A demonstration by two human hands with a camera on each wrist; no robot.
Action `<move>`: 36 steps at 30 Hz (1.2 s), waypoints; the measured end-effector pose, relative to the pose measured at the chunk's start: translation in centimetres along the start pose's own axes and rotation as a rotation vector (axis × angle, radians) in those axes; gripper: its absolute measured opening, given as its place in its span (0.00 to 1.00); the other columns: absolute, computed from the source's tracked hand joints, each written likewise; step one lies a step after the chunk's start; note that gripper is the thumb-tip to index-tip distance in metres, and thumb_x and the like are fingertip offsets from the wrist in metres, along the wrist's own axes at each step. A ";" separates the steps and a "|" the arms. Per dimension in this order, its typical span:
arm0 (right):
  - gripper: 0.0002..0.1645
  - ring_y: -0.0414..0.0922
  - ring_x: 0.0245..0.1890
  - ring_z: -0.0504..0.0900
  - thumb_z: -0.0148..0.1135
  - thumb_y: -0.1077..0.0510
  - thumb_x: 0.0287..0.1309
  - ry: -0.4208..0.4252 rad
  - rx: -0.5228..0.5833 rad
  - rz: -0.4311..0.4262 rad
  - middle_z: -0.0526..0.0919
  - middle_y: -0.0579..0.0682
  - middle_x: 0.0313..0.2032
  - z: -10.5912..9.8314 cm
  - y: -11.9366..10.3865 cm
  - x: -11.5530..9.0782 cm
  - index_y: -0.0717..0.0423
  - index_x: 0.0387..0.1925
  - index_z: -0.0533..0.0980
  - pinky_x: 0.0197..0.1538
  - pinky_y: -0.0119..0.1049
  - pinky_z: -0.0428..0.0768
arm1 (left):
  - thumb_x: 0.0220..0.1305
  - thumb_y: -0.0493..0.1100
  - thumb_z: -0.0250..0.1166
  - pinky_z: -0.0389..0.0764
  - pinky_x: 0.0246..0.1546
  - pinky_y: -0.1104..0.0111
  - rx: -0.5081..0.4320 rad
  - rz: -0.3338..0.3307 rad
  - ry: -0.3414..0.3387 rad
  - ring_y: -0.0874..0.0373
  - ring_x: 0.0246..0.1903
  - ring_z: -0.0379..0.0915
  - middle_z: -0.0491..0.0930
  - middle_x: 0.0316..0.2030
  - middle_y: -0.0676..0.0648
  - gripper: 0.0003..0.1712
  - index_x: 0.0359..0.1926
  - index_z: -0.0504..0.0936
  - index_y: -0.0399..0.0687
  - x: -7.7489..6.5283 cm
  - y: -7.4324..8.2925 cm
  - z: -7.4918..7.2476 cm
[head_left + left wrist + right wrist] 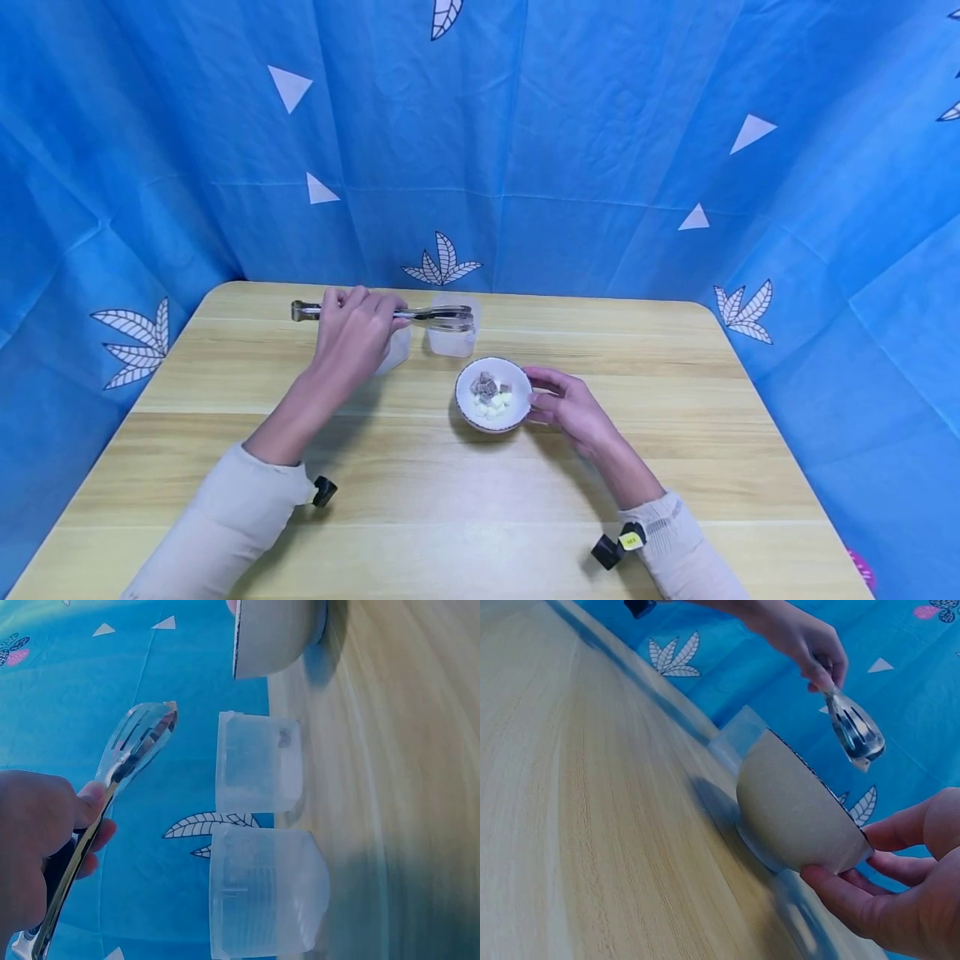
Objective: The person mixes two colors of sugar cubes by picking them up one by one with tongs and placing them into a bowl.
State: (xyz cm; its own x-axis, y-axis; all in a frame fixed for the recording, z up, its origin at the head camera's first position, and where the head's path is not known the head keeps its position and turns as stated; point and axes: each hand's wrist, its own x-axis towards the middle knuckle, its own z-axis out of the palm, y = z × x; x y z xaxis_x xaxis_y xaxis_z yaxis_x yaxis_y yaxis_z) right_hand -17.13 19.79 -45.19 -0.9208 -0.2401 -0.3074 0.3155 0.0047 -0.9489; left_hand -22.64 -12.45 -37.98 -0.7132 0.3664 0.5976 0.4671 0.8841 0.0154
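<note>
My left hand (358,329) grips a pair of metal tongs (442,313) around the handle, above two clear plastic containers. A small pale piece (862,763) shows at the slotted tips of the tongs in the right wrist view. The nearer-to-bowl container (259,761) has something small and dark low inside. With fingers and thumb, my right hand (573,408) holds the right side of a white bowl (795,810) with a dark-patterned rim. Several greyish-brown chunks (486,387) and paler pieces (491,408) lie inside the bowl.
The second plastic container (262,889) stands left of the first, partly hidden by my left hand in the head view. Everything is on a light wooden table (420,500). A blue patterned cloth (525,150) hangs behind and along both sides.
</note>
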 end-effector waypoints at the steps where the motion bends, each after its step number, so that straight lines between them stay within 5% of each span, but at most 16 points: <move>1: 0.31 0.56 0.58 0.79 0.52 0.70 0.63 0.000 0.001 0.001 0.67 0.65 0.67 0.0 0.0 0.0 0.63 0.68 0.65 0.56 0.46 0.81 | 0.66 0.52 0.63 0.63 0.42 0.55 -0.007 0.003 0.001 0.50 0.34 0.75 0.88 0.37 0.44 0.15 0.43 0.85 0.46 -0.1 0.0 0.0; 36: 0.31 0.53 0.55 0.81 0.52 0.71 0.62 0.010 -0.001 0.011 0.69 0.63 0.66 -0.1 -0.1 0.1 0.61 0.67 0.66 0.55 0.45 0.82 | 0.64 0.54 0.63 0.66 0.41 0.57 -0.013 0.175 -0.033 0.53 0.33 0.76 0.88 0.36 0.48 0.16 0.42 0.84 0.48 -3.9 1.8 1.2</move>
State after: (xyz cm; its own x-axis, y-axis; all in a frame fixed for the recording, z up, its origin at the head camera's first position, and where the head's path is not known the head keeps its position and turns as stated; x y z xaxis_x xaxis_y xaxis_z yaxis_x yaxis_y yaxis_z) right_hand -17.26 19.90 -45.09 -0.9193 -0.2305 -0.3189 0.3258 0.0087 -0.9454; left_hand -19.69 -11.96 -41.25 -0.6369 0.5239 0.5656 0.5922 0.8022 -0.0762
